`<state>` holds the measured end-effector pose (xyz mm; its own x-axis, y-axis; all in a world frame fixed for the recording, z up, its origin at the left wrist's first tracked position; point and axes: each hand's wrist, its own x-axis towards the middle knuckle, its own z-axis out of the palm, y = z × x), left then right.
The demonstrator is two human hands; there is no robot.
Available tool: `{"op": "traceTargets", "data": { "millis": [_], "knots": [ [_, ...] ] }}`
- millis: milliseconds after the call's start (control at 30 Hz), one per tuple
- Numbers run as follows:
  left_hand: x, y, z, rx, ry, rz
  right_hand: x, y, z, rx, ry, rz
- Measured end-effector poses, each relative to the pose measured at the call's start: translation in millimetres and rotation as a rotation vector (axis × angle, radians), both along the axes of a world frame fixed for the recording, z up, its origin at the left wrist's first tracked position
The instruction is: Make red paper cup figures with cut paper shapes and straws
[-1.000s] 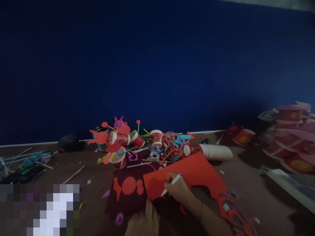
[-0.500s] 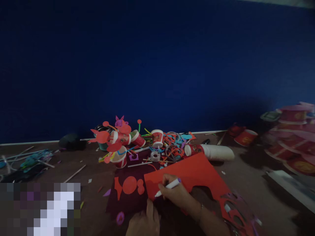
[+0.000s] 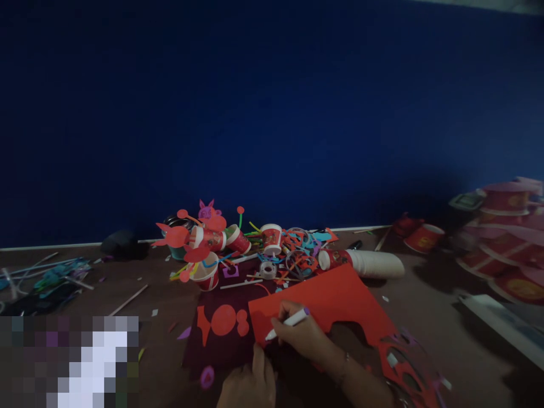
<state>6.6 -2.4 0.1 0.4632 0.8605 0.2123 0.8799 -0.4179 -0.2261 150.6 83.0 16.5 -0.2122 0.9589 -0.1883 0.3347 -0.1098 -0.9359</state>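
Red sheet [image 3: 323, 294] lies ahead of me, its left part over a dark purple sheet [image 3: 229, 357]. Change noted: my right hand [image 3: 304, 337] has shifted left with the white marker [image 3: 293, 318], fingers clamped round it; the tip is now by the red sheet's near left corner, contact unclear. Left hand [image 3: 250, 388]: forefinger extended at that corner, apparently steadying it; whether the other fingers are closed, I cannot tell. Brown table [image 3: 161, 340]: red cutouts [image 3: 223, 320] left, stacked white cups [image 3: 378, 264] far right. Dark blue wall [image 3: 272, 113] behind; dim light.
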Motion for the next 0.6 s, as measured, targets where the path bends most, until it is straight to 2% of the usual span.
{"op": "traceTargets", "data": {
  "millis": [267,600],
  "knots": [
    [0.2,-1.2,-1.5,-0.041,-0.046,0.020,-1.8,-0.5,3.5,0.001,0.028,-0.025],
    [-0.7,-0.4,-3.4,-0.005,-0.063,0.012,-2.7,2.4,2.1,0.043,0.006,-0.058]
  ]
}}
